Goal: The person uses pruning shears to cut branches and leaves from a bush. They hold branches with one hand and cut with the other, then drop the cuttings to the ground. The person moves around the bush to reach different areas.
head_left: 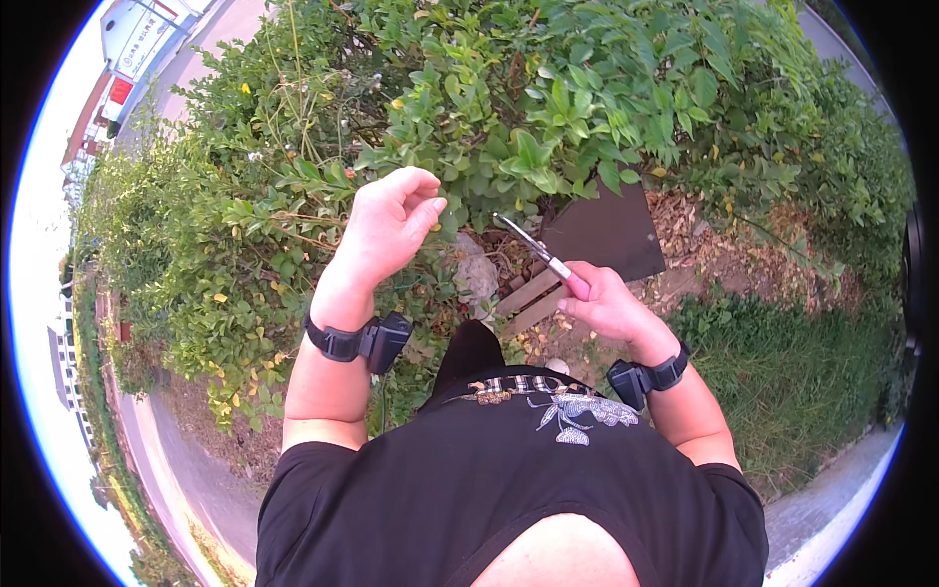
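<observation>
My left hand (389,224) is raised over the leafy shrub (308,191), its fingers curled and the thumb close to them. No object shows between its fingertips, though the palm side is partly hidden. In my right hand (605,301) is a slim metal cutting tool (532,242) with a pink handle. Its narrow end slants up and left toward the lower leaves, apart from my left hand. Whether the tool is a pair of scissors or another kind cannot be told. Each wrist wears a black strap with a small device.
A dark flat board (605,235) leans or lies under the foliage. Wooden slats (532,301) and a pale rock (475,273) lie near my dark-clad leg (469,352). Dry leaves (686,235) cover the soil, with grass (777,389) at right. A paved road (191,455) runs at left.
</observation>
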The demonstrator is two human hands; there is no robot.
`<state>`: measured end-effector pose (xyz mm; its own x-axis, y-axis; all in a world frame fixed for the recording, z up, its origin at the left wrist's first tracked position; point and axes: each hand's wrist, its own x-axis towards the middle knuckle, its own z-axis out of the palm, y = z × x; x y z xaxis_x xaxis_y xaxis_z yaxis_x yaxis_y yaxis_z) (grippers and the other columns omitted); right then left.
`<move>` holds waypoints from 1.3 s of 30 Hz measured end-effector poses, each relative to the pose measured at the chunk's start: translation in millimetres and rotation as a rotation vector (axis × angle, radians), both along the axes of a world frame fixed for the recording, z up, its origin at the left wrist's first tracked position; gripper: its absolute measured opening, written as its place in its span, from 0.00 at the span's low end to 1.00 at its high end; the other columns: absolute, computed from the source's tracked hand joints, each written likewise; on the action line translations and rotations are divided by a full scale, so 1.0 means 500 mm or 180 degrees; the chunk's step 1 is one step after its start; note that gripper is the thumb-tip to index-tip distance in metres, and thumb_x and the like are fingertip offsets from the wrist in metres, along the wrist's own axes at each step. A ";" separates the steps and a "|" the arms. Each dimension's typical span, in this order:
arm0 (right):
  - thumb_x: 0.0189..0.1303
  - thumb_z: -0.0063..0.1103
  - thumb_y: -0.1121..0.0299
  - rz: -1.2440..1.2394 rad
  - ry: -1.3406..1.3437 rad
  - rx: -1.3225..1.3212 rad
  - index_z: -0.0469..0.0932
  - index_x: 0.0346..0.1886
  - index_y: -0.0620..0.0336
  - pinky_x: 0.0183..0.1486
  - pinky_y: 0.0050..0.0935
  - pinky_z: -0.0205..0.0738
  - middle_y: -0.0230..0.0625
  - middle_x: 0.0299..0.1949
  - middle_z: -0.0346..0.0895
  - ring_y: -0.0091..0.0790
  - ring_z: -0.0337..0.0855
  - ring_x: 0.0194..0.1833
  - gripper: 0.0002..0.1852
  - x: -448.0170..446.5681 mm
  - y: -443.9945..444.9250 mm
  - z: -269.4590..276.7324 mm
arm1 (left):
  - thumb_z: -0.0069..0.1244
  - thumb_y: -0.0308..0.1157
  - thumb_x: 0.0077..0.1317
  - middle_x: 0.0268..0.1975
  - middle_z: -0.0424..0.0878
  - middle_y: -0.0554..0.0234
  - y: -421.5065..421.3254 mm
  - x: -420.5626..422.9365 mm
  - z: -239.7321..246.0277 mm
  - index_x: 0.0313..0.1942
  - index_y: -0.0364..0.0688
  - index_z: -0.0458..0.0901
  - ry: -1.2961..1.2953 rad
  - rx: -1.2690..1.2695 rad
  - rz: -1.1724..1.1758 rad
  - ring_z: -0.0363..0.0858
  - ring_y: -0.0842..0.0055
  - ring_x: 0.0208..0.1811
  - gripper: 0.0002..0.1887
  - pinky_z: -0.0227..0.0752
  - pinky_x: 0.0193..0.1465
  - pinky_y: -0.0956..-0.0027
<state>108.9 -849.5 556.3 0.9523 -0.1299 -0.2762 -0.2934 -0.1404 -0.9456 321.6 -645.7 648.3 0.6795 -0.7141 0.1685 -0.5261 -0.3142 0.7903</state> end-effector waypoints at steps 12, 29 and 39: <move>0.60 0.61 0.69 0.0125 -0.0477 0.1775 0.68 0.54 0.64 0.37 0.25 0.74 0.32 0.34 0.77 0.24 0.78 0.33 0.20 0.327 0.123 0.170 | 0.47 0.24 0.65 0.36 0.83 0.51 -0.023 0.257 0.225 0.41 0.32 0.78 0.0772 -0.2562 0.0752 0.84 0.71 0.35 0.07 0.78 0.35 0.73; 0.61 0.56 0.69 -0.1414 -0.0210 0.1470 0.69 0.49 0.66 0.31 0.29 0.78 0.37 0.31 0.77 0.28 0.80 0.28 0.16 0.592 0.062 0.218 | 0.47 0.22 0.52 0.36 0.82 0.52 -0.238 0.774 -0.009 0.40 0.32 0.79 0.1502 -0.1466 0.2184 0.81 0.66 0.36 0.13 0.72 0.40 0.65; 0.61 0.57 0.70 -0.1196 -0.0059 0.1454 0.67 0.52 0.68 0.32 0.24 0.75 0.36 0.33 0.76 0.25 0.78 0.28 0.19 0.588 -0.026 0.206 | 0.47 0.23 0.53 0.41 0.81 0.50 -0.255 0.952 -0.125 0.42 0.35 0.78 0.1543 -0.0909 0.2649 0.80 0.63 0.43 0.14 0.70 0.47 0.65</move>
<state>403.1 -862.4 659.1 0.8693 -0.3310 -0.3672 -0.2270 0.3925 -0.8913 797.4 -773.0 585.7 0.9849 0.0433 -0.1679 0.1732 -0.2009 0.9642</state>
